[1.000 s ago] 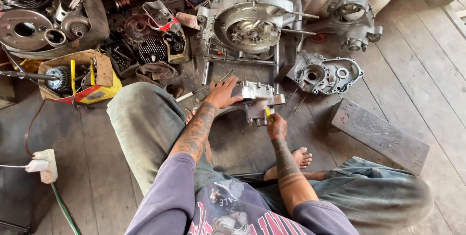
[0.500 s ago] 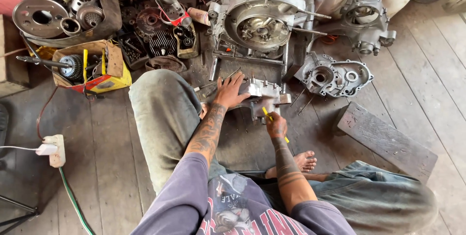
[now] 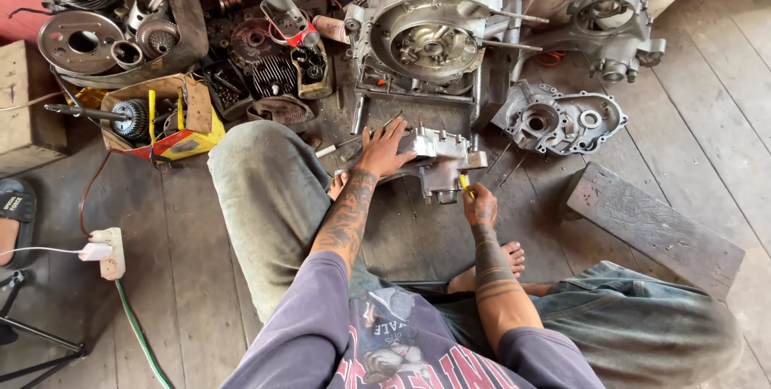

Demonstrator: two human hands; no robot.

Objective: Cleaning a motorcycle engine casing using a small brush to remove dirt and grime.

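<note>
Fingers of the left hand press spread on a small metal casing, on the floor near the big engine case. Right hand grips a yellow-handled tool at its right edge. It looks rigid, heavy, sharp-edged; hold by the flat flanges.

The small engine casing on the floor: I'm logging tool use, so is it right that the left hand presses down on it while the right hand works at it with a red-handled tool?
Not quite: the head view shows a yellow-handled tool, not red. The left hand does press on the small engine casing, and the right hand holds the tool at its near edge.
</note>
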